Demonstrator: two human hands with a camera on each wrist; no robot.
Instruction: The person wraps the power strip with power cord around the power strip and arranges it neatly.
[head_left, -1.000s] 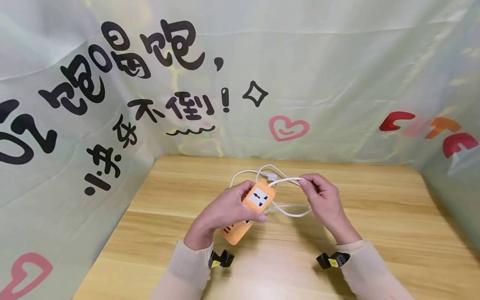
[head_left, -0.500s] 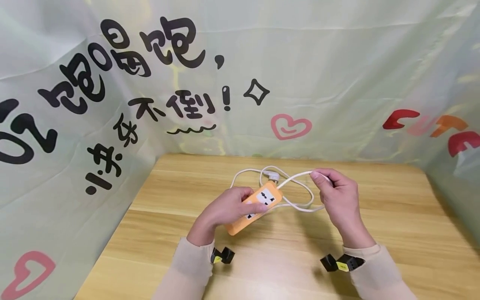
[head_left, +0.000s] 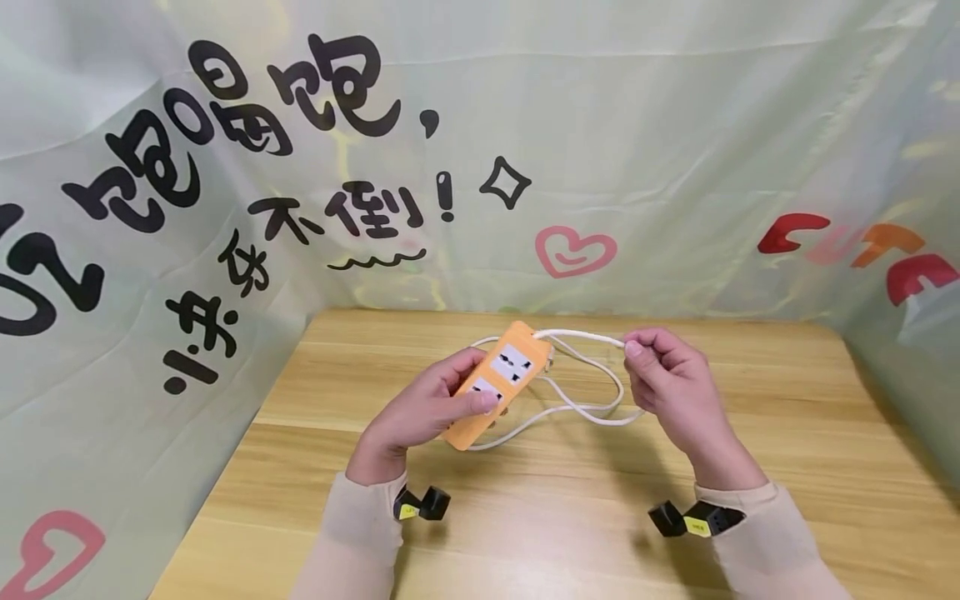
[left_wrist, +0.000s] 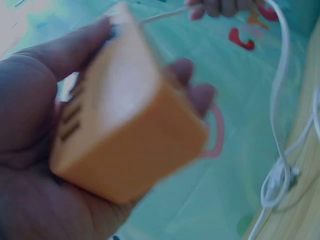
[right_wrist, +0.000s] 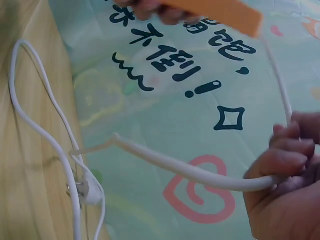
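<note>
My left hand [head_left: 427, 403] grips an orange power strip [head_left: 517, 342] with white socket faces, thumb across its top, holding it tilted above the table. In the left wrist view the fingers curl round the strip [left_wrist: 165, 130], whose near end faces the camera. My right hand [head_left: 678, 387] pinches the white cord [head_left: 577, 333] a short way from where it leaves the strip's far end. From that hand the cord [right_wrist: 200, 175] hangs in a loop down to the table. In the right wrist view the white plug [right_wrist: 91, 192] lies on the tabletop, its prongs showing.
The wooden table [head_left: 787, 450] is backed and flanked by a pale green cloth [head_left: 675, 150] with printed lettering and hearts. Loose cord loops lie under and behind the strip. Each wrist carries a small black camera [head_left: 435, 503].
The left hand has raised and turned the power strip, so its far end points further up and away. The right hand has moved right along with the cord, drawing it out straighter.
</note>
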